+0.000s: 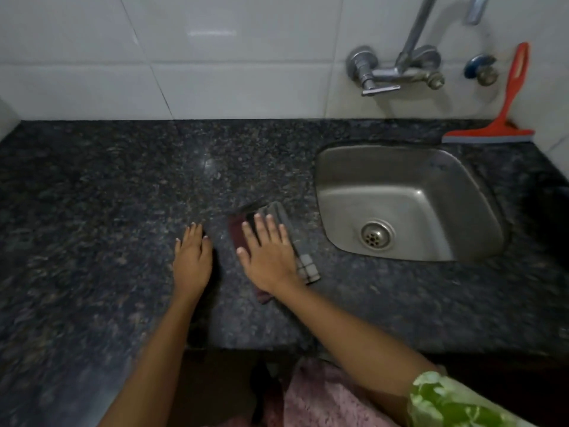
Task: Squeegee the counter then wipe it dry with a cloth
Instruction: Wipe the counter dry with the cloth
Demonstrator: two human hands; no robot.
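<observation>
The person's right hand (271, 252) lay flat, palm down and fingers spread, on top of a folded cloth (303, 265) on the dark speckled counter (92, 195). The hand pressed the cloth rather than closing around it; no finger curled under the fabric. The cloth was grey with a checked pattern at its near corner and showed a dark red patch beside the thumb, and it sat just left of the steel sink (409, 198), near the front half of the counter. The left hand (192, 258) rested open on the bare stone just beside the cloth, fingers extended and together, holding nothing. A short gap of counter separated the two hands. The squeegee (505, 118), red with a grey blade, stood well apart from both hands at the back right corner, its blade resting on the counter behind the sink and its handle leaning up against the white tiled wall (215, 72). A metal tap (397, 72) was fixed to the wall above the sink. A green patterned sleeve (446, 402) covered the upper right arm at the lower edge of the view.
</observation>
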